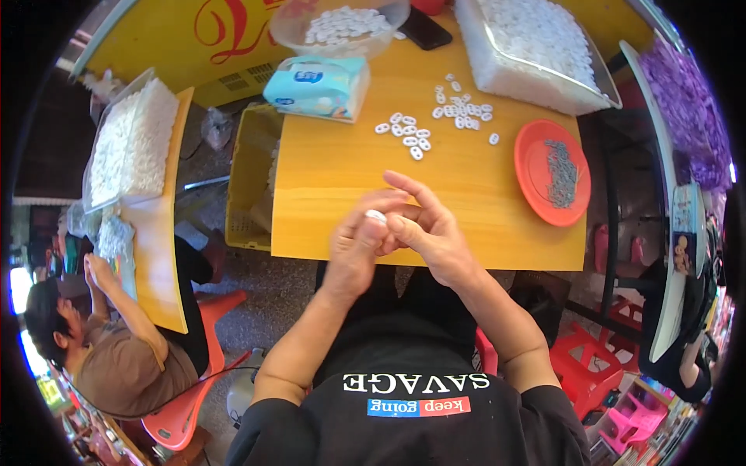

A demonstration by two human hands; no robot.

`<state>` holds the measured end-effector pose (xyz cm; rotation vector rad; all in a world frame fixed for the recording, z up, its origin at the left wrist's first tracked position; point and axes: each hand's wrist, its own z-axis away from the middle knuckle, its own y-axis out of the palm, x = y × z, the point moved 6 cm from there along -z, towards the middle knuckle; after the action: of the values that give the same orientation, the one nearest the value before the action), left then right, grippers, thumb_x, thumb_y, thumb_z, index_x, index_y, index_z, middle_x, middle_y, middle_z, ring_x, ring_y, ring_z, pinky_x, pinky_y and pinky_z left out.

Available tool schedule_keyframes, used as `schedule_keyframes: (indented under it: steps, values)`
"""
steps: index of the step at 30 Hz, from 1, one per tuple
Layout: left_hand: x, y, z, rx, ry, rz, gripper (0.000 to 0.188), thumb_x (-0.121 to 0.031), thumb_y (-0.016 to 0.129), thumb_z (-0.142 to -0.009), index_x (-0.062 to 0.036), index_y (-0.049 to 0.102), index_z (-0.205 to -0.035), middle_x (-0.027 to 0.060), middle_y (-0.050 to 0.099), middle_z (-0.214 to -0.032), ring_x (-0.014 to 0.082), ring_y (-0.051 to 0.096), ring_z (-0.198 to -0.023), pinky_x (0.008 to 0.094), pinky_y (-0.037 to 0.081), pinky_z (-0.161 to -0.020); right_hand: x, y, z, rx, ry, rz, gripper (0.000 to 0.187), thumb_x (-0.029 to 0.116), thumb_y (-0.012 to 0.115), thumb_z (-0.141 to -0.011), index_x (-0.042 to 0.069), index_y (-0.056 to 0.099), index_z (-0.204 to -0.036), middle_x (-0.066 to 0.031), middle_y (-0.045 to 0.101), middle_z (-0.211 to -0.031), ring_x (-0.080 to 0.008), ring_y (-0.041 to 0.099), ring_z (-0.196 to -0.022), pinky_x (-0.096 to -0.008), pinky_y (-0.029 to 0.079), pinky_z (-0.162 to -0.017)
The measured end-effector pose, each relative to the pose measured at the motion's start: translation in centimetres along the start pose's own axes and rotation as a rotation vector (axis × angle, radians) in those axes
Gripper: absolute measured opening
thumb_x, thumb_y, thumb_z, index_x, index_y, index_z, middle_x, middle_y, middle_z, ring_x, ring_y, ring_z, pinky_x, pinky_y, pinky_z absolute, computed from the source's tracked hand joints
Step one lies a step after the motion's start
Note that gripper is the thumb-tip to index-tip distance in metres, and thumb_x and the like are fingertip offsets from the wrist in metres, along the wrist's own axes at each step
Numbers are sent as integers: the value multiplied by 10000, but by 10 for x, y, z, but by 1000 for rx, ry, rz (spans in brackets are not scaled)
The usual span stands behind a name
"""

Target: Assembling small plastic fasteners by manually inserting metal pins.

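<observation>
Above the table's front edge, my left hand point(353, 247) pinches a small white oval plastic piece point(376, 216) by its fingertips. My right hand point(437, 239) meets it there, thumb pressed against its curled fingers beside the piece; one finger stretches up and away. Whatever the right fingertips hold is hidden. Beyond the hands lie two loose groups of white oval pieces with two dark holes each, a nearer group point(409, 132) and a farther group point(464, 113). To the right, a red plate point(531, 198) carries a heap of small grey metal parts point(561, 175).
On the yellow table point(326, 210) stand a blue tissue pack point(317, 89), a clear bowl point(291, 35) of white pieces, a dark phone point(426, 33) and a large clear bin point(602, 97) of white pieces. Another person point(128, 353) works at a side table on the left.
</observation>
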<state>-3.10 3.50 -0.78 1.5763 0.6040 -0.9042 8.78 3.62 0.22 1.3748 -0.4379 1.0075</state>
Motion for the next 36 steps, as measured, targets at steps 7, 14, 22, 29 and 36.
schedule_keyframes:
  steps: [7,14,22,29,36]
  values:
    - [-75,-105,-34,-534,210,-684,248,-121,591,-973,-8,629,-1192,-19,573,-890,56,542,-786,199,463,-740,70,-85,-29,-372,-394,903,197,102,650,-921,0,685,-1086,-55,665,-854,-97,594,-720,-256,494,-641]
    - [-82,-185,-28,-618,180,-1172,540,-202,654,-932,-13,457,-1398,155,513,-1329,263,485,-1252,368,395,-1036,115,-105,-53,-496,-683,1592,112,128,671,-864,72,716,-950,-126,656,-953,-311,658,-791,-401,533,-704]
    - [-80,-72,-18,-480,469,-1313,385,-91,597,-935,-24,525,-1307,146,501,-1341,282,471,-1265,394,374,-1059,92,-90,-55,-368,-729,1811,117,131,666,-837,109,727,-934,-96,617,-943,-297,623,-887,-409,537,-701]
    - [-37,-16,-19,-258,405,-1086,295,-23,597,-913,-3,583,-1207,138,595,-1181,251,571,-1094,337,448,-937,62,-64,-37,-179,-787,1736,232,61,673,-832,115,692,-1057,-104,619,-977,-306,628,-900,-398,542,-704]
    - [1,5,-30,-97,322,-990,273,-7,595,-907,-4,591,-1180,124,607,-1113,243,581,-1027,337,471,-887,99,-87,-66,-385,-807,1865,370,-22,563,-812,123,686,-1129,-149,579,-1174,-338,586,-1049,-422,533,-796]
